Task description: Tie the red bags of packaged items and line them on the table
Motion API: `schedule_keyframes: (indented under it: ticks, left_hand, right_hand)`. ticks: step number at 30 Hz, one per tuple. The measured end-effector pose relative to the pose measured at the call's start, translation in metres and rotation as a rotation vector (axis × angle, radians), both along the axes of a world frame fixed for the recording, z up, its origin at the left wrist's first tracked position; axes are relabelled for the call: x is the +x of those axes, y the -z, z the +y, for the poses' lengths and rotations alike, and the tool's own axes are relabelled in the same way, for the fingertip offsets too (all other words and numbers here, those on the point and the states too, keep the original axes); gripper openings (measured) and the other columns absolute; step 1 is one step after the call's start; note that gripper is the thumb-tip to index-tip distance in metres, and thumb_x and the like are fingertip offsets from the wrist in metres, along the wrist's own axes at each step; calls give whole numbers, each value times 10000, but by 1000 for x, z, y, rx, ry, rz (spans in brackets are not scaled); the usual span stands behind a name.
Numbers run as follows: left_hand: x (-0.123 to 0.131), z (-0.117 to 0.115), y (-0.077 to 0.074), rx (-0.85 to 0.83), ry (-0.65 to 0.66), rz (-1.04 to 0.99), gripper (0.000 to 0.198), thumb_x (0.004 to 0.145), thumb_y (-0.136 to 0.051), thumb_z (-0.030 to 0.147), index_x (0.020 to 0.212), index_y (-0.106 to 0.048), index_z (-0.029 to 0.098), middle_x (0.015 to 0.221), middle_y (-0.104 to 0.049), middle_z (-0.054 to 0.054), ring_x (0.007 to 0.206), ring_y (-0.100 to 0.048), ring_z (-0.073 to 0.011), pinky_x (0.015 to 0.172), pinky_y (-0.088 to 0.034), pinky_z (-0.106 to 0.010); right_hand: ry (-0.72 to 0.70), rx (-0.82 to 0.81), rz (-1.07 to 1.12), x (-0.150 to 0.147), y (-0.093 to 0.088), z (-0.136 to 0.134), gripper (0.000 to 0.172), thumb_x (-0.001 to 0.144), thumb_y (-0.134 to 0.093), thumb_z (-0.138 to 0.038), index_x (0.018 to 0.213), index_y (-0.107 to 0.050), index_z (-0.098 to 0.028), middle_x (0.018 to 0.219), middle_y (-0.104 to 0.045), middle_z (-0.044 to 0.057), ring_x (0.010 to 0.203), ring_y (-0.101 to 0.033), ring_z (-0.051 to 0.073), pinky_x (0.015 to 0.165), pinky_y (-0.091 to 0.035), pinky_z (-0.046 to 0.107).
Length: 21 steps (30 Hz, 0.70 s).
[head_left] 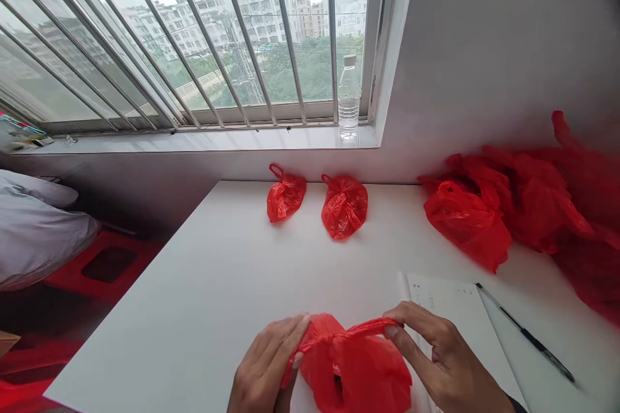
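A red plastic bag (361, 368) rests at the near edge of the white table, its two handles crossed in a knot at the top. My left hand (266, 364) is closed around the left handle, thumb and fingers pressed together. Between thumb and forefinger, my right hand (436, 352) pinches the end of the right handle, stretched out to the side. A small dark gap shows in the bag's front below the knot; what lies inside cannot be made out. Under my right hand lies an open notebook (455, 316) with a few handwritten marks.
Two small knotted red bags, a left one (285, 197) and a right one (343, 206), sit at the back of the table (217, 284). A heap of red bags (527, 200) covers the right side. A black pen (527, 335) lies by the notebook. A water bottle (349, 93) stands on the sill.
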<state>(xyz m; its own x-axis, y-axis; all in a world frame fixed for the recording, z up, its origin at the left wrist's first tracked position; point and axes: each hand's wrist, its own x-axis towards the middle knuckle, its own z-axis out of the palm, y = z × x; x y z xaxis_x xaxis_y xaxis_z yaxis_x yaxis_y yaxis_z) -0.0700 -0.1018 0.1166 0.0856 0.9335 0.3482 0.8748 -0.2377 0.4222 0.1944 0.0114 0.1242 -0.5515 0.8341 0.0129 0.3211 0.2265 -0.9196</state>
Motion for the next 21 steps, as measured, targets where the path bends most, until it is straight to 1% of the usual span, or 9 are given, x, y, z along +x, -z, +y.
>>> schedule_keyframes:
  ticks: [3,5,8,10,11,13,17,19,21]
  left_hand:
    - [-13,-13,17,-185,-218,-126,328,1009,-500,255,1286,-655,336,1196,-764,-18,1070,-727,-186,882,-599,-272]
    - [-11,-17,22,-265,-264,-233,332,1034,-454,295,1302,-641,349,1293,-719,-13,1166,-687,-178,944,-582,-279]
    - [6,-11,29,-236,-159,-215,525,1020,-477,377,1534,-378,331,1564,-485,-49,1438,-444,-228,1120,-458,-389]
    - [19,-4,37,-216,-43,-88,669,1007,-496,400,1601,-207,289,1642,-344,-84,1514,-291,-272,1156,-395,-464]
    - [25,-1,42,-202,4,-21,681,1012,-486,380,1608,-178,266,1654,-307,-100,1526,-245,-293,1161,-376,-501]
    - [34,5,55,-180,57,73,656,1025,-454,303,1611,-166,236,1652,-294,-119,1529,-214,-317,1158,-354,-564]
    - [43,5,76,-202,31,103,657,1011,-474,250,1604,-192,221,1615,-368,-112,1503,-283,-324,1148,-359,-605]
    - [44,2,83,-219,19,100,656,1001,-496,276,1596,-223,226,1607,-385,-96,1493,-311,-317,1157,-358,-597]
    - [45,1,88,-229,22,84,649,994,-507,288,1588,-250,231,1591,-417,-81,1481,-345,-303,1173,-350,-585]
  right_hand:
    - [109,1,-113,13,15,2,319,1020,-454,-435,960,-709,-253,872,-714,23,758,-650,176,520,-458,238]
    - [178,24,-113,13,18,-1,318,1016,-468,-441,1087,-725,-267,985,-744,40,881,-695,196,592,-533,240]
    - [232,126,-43,0,20,-11,320,1021,-475,-393,1250,-677,-297,1189,-725,43,1107,-679,203,844,-590,282]
    - [177,235,-3,-15,27,-21,339,1027,-455,-323,1311,-637,-298,1279,-691,39,1199,-638,198,979,-557,321]
    - [133,295,-4,-22,34,-26,358,1025,-446,-293,1341,-616,-294,1321,-669,39,1242,-612,202,1009,-545,336]
    - [54,421,-71,-35,56,-39,414,1015,-452,-263,1413,-563,-290,1419,-611,34,1333,-545,232,1080,-502,392]
    - [62,550,-284,-48,115,-62,546,1014,-438,-254,1554,-368,-303,1517,-520,28,1360,-526,277,1116,-464,476]
    - [86,579,-313,-50,139,-69,546,1022,-432,-297,1562,-349,-316,1519,-516,30,1362,-521,299,1138,-423,524]
    - [89,571,-290,-51,154,-72,521,1022,-417,-307,1542,-391,-304,1518,-514,42,1364,-518,312,1153,-382,562]
